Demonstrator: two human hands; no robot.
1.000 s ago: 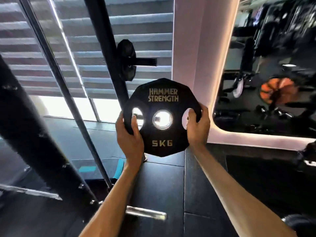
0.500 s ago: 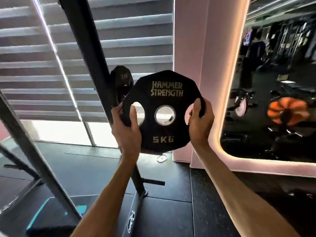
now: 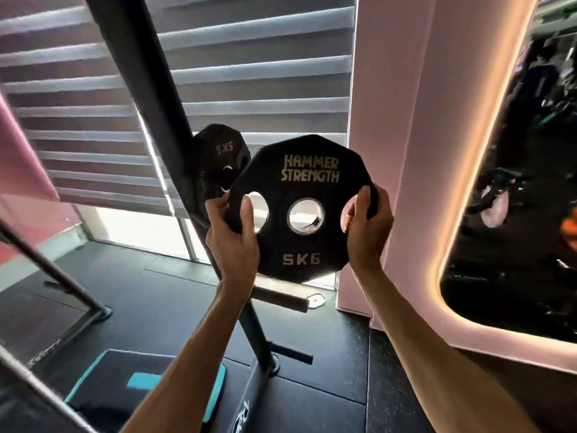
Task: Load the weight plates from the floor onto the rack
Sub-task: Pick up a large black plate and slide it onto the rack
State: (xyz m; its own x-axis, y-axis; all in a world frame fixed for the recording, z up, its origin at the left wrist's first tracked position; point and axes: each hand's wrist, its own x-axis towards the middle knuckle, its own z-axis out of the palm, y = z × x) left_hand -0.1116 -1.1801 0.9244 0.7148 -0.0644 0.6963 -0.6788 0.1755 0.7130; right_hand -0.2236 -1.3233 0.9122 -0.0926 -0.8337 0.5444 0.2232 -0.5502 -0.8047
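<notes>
Between two raised hands, clear of the floor, a black many-sided weight plate (image 3: pixel 274 189) stands upright facing the camera, lettered HAMMER STRENGTH and 5KG. The left hand (image 3: pixel 232 235) grips its left edge and the right hand (image 3: pixel 367 232) its right edge, thumbs on the front by the grip holes. Just behind it to the left, a second plate (image 3: pixel 218 151) sits on the slanting black rack post (image 3: pixel 150 89). Lower down, a bare peg (image 3: pixel 281 296) juts right. Striped blinds (image 3: pixel 249 73) hang behind.
</notes>
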